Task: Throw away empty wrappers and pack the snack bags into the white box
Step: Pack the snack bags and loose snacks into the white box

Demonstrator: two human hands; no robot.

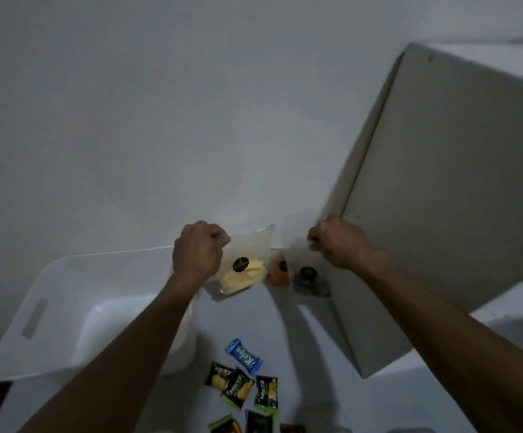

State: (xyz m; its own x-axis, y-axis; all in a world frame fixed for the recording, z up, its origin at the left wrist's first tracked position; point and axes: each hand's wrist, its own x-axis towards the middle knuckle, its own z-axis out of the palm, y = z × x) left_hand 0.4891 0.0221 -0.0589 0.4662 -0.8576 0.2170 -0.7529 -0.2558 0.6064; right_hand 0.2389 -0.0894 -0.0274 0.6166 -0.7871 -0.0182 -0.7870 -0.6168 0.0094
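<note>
My left hand (199, 251) pinches the top corner of a clear snack bag (247, 260) with pale yellow chips and a dark round label, held up near the wall. My right hand (338, 242) grips the top of a second clear bag (300, 260) with a dark round label and dark contents at its bottom. Between the two bags an orange snack bag (279, 271) leans at the wall. The white box (66, 307) stands open at the left, under my left forearm. Several small green and black wrapped snacks (241, 389) and a blue wrapped candy (244, 357) lie on the table in front.
A beige cabinet door (441, 198) stands open at the right, right behind my right hand. The white wall (160, 120) closes the table's far side. More small packets (260, 423) lie at the bottom edge of the view.
</note>
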